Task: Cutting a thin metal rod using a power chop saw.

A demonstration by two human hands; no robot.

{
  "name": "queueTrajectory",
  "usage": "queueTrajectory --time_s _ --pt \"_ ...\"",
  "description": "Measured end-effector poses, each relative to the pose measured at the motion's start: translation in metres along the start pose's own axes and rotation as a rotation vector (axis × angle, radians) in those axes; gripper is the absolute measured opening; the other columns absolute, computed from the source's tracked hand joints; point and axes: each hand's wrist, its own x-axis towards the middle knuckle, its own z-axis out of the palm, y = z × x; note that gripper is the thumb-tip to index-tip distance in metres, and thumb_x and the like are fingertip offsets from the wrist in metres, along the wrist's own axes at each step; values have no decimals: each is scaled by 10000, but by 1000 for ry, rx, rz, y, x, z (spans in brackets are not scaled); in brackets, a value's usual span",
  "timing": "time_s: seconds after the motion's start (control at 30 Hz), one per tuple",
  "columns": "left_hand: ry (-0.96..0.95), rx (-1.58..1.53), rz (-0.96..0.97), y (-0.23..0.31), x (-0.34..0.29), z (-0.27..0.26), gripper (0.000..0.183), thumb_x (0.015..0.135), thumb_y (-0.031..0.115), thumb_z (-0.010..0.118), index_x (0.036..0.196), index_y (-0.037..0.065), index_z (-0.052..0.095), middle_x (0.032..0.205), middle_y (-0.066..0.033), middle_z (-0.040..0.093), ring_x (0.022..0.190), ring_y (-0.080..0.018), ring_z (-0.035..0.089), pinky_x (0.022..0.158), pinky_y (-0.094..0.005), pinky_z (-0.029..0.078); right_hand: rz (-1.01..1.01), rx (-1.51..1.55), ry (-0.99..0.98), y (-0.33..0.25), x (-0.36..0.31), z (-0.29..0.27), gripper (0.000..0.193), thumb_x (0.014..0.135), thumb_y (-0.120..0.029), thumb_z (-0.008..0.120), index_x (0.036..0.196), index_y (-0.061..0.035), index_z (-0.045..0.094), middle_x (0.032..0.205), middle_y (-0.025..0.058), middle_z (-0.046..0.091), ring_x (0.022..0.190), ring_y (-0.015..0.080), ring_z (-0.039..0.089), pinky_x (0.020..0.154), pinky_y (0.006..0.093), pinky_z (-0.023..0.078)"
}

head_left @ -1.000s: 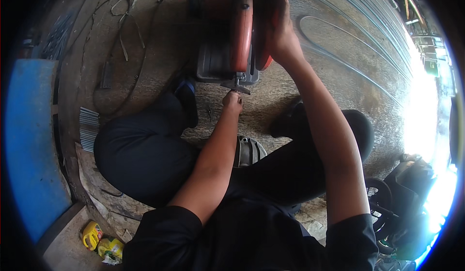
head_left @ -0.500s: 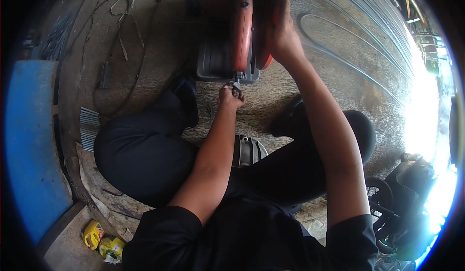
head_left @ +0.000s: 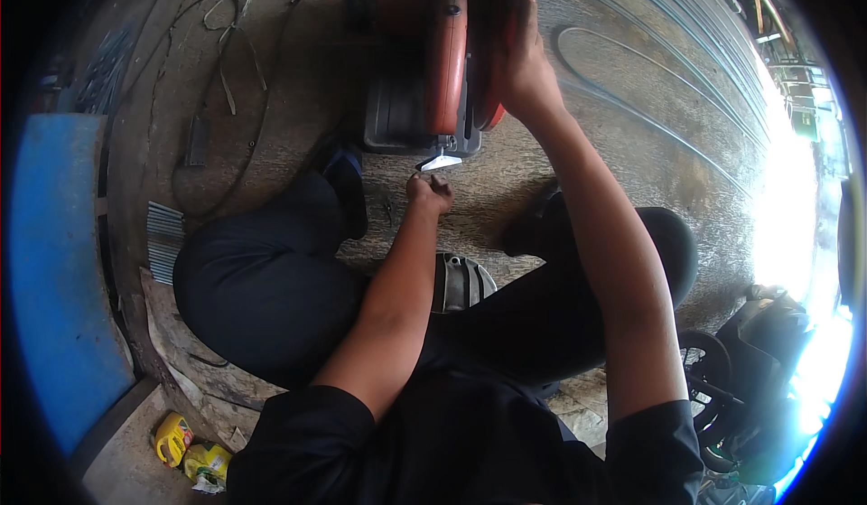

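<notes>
A red cut-off saw (head_left: 447, 62) stands on the floor before me on its dark grey base (head_left: 396, 126). At the base's near edge is a bright, bent metal crank piece (head_left: 442, 163). My left hand (head_left: 430, 193) is just below this piece, fingers curled; whether they touch it or hold something small I cannot make out. My right hand (head_left: 526, 76) lies against the right side of the saw's red round disc guard (head_left: 502, 17), with its fingers stretched upward along it. The fingertips are in shade.
Long thin metal rods (head_left: 686, 26) lie at the far right. A cable and strap (head_left: 233, 44) lie at the left, above a bundle of short metal bars (head_left: 165, 243). A blue panel (head_left: 68, 270) stands far left; yellow packages (head_left: 173, 439) lie near left. My legs frame the saw's front.
My left hand has drawn back slightly toward me, uncovering the bright metal piece. My right hand stays on the disc guard.
</notes>
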Motion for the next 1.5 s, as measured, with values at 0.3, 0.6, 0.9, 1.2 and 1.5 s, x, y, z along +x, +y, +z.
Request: queueTrajectory --time_s 0.3,0.6,0.9,1.2,1.5 --pt "35 386 361 -8 -3 1 257 923 329 511 831 109 605 672 -20 561 571 -173 519 562 -319 402 -37 1 6 2 1 1 768 919 -215 453 1488 -77 -45 1338 337 381 986 512 575 778 527 538" --pt "-190 63 -15 -3 2 10 316 977 300 400 1002 41 579 749 -45 588 624 -181 549 595 -316 421 -2 83 18 -3 1 -1 730 943 -237 481 1480 -22 37 1289 356 450 1151 505 492 942 500 438" --pt "-142 116 -108 -7 -12 16 156 930 214 450 919 79 526 636 10 387 527 -96 341 570 -265 385 1 72 26 -3 1 0 719 938 -206 470 1484 -41 32 1314 357 431 1170 502 482 955 491 432" --pt "54 130 17 7 14 6 268 935 312 441 1018 61 486 866 -66 551 756 -226 548 748 -391 453 9 63 17 -4 1 0 713 938 -193 460 1482 -39 26 1315 353 432 1175 503 476 950 494 431" --pt "27 50 109 15 10 6 185 938 152 395 859 26 505 721 -65 525 679 -217 530 707 -356 455 2 79 17 -3 1 -1 720 931 -188 471 1483 -28 37 1313 362 425 1173 502 480 951 492 433"
